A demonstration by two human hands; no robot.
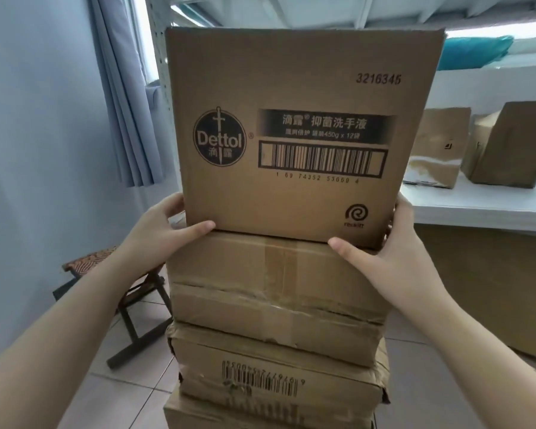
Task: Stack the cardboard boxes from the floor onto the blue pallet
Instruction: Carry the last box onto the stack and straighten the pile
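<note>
Both hands on the Dettol box at the top of the stack.

My left hand (167,226) clasps the lower left corner of the Dettol box (294,131), thumb lying along its bottom edge, and my right hand (381,255) clasps the lower right corner the same way, so each hand is closed on the box, one per side. It fills the middle of the frame, standing tall with its printed face toward me, its long axis running up and down. Its bottom edge meets the top of the taped box (276,292) beneath, which sits on more cartons lower in the frame. By my reckoning it is nearly seated and needs squaring over the stack. I cannot see the blue pallet. Two loose boxes (505,144) lie at right on a white shelf (477,205).
</note>
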